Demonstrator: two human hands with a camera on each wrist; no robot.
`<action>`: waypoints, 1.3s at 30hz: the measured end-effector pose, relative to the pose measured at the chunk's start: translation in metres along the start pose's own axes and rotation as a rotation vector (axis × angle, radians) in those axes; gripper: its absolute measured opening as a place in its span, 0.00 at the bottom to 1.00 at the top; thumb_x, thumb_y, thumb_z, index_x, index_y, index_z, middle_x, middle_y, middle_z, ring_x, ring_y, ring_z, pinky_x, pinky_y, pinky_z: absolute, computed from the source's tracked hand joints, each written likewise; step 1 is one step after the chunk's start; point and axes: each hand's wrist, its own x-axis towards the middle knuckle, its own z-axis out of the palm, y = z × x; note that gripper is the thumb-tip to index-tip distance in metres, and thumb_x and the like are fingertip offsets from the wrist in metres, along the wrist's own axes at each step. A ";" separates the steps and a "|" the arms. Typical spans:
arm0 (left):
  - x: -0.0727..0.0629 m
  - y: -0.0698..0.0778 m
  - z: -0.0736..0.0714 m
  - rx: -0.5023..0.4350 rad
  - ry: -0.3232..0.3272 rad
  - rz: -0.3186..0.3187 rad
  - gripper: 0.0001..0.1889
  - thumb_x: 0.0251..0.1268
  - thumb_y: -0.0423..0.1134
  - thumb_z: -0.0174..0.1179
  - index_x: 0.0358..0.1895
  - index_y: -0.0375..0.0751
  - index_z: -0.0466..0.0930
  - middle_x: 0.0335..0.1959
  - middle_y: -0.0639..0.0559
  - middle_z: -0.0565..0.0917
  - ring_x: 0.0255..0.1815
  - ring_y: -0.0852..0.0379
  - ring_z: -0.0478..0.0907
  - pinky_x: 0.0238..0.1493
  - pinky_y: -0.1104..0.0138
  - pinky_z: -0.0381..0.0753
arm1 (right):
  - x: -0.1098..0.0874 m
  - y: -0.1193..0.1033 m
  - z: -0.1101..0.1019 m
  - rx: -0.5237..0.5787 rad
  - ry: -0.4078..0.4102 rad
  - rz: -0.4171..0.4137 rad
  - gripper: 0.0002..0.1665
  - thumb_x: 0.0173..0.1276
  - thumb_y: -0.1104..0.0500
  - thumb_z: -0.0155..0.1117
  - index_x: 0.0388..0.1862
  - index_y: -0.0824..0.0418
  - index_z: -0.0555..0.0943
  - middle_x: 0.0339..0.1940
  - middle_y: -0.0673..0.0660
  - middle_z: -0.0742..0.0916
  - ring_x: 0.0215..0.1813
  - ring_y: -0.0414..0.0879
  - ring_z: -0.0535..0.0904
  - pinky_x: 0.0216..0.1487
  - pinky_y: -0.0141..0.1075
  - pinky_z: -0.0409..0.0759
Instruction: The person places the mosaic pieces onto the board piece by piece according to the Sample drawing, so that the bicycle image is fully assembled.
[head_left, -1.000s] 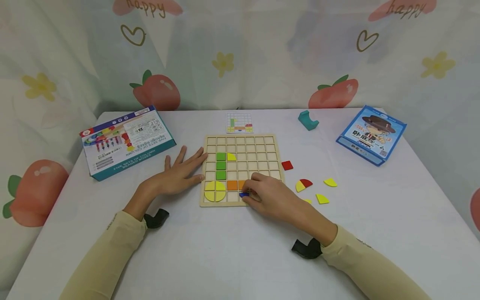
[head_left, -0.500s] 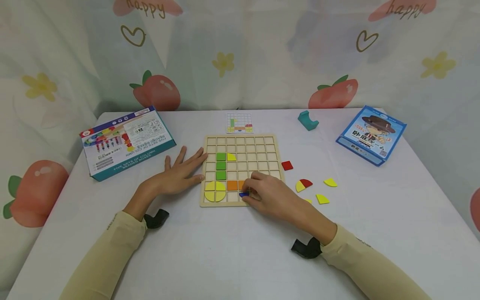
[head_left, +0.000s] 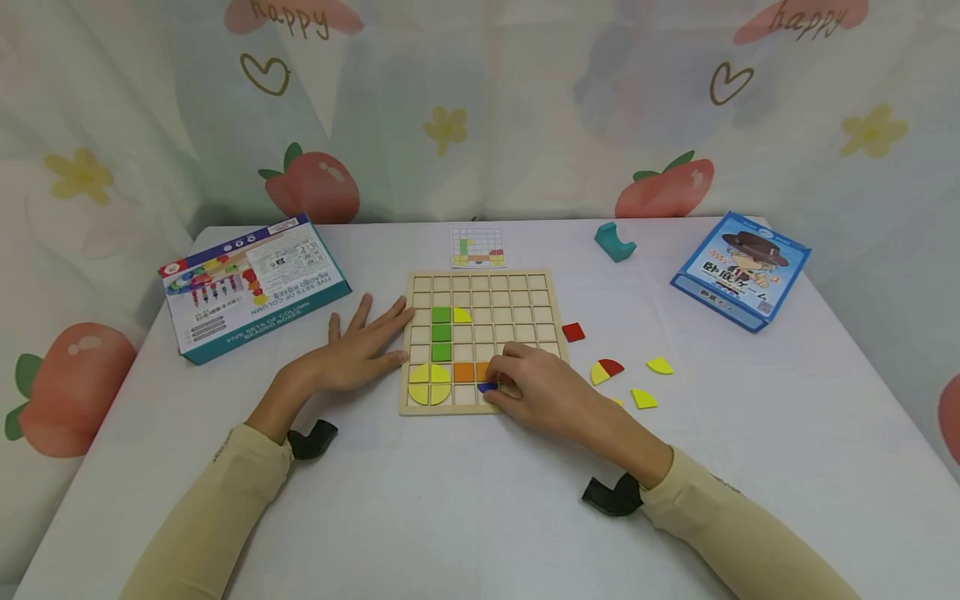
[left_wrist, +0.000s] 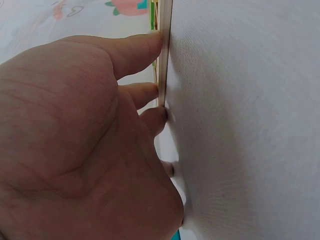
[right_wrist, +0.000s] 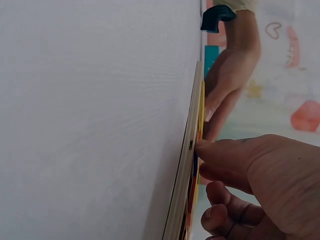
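Note:
A wooden grid board (head_left: 517,279) lies flat on the table. My left hand (head_left: 356,350) has its fingers spread, with thumb and fingertips touching the board's left edge; the left wrist view shows the thumb (left_wrist: 140,52) against that edge. Over the lower right of the board, my right hand (head_left: 543,387) pinches a small blue piece (head_left: 487,387) in the bottom row. Part of the blue piece is hidden by the fingers. Orange squares (head_left: 464,372) sit just above it. Green squares (head_left: 442,333), a yellow quarter-circle (head_left: 462,316) and a yellow circle of quarter pieces (head_left: 420,394) fill other cells.
Right of the board lie a red square (head_left: 573,332), a red-and-yellow piece (head_left: 607,370) and loose yellow quarters (head_left: 643,398). A pattern card (head_left: 478,247) lies behind the board. Farther out are a teal block (head_left: 615,242), a blue box (head_left: 742,271) and a bead-set box (head_left: 255,287).

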 end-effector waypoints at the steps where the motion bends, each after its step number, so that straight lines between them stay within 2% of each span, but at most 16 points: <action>1: 0.000 0.000 0.000 -0.001 0.001 0.000 0.39 0.83 0.55 0.51 0.89 0.55 0.44 0.91 0.50 0.39 0.88 0.34 0.16 0.75 0.25 0.12 | 0.000 0.000 0.000 -0.001 0.001 0.002 0.10 0.70 0.51 0.76 0.44 0.54 0.89 0.37 0.49 0.83 0.35 0.39 0.75 0.40 0.31 0.78; 10: 0.000 0.000 0.001 0.003 0.004 -0.004 0.39 0.83 0.54 0.51 0.89 0.54 0.44 0.91 0.50 0.39 0.88 0.34 0.16 0.75 0.25 0.13 | -0.008 0.008 -0.008 -0.003 0.017 0.038 0.10 0.69 0.52 0.76 0.45 0.54 0.89 0.39 0.49 0.86 0.39 0.41 0.78 0.41 0.32 0.81; 16: 0.000 -0.001 0.001 0.009 0.006 0.000 0.40 0.83 0.55 0.51 0.89 0.55 0.44 0.91 0.50 0.39 0.88 0.34 0.16 0.75 0.24 0.13 | -0.016 0.019 -0.015 0.019 0.033 0.071 0.08 0.70 0.54 0.76 0.44 0.53 0.89 0.34 0.49 0.81 0.35 0.40 0.74 0.35 0.31 0.75; 22: 0.001 -0.002 0.002 0.010 0.007 0.004 0.40 0.83 0.55 0.51 0.89 0.55 0.44 0.91 0.50 0.39 0.88 0.33 0.16 0.75 0.24 0.13 | -0.027 0.036 -0.022 0.023 0.057 0.091 0.07 0.70 0.56 0.75 0.44 0.55 0.88 0.33 0.49 0.81 0.34 0.40 0.74 0.36 0.31 0.75; 28: 0.000 -0.002 0.001 0.009 0.002 0.005 0.40 0.83 0.55 0.51 0.89 0.55 0.44 0.91 0.49 0.38 0.88 0.33 0.16 0.75 0.24 0.13 | -0.041 0.051 -0.031 0.033 0.062 0.153 0.09 0.69 0.56 0.76 0.46 0.56 0.88 0.33 0.50 0.81 0.34 0.42 0.73 0.34 0.31 0.72; 39: 0.000 -0.001 0.001 0.014 0.005 0.003 0.39 0.84 0.55 0.50 0.89 0.55 0.44 0.91 0.49 0.38 0.88 0.33 0.16 0.75 0.25 0.13 | -0.064 0.074 -0.048 0.008 0.079 0.244 0.10 0.69 0.57 0.75 0.47 0.57 0.89 0.31 0.50 0.81 0.38 0.46 0.76 0.35 0.31 0.74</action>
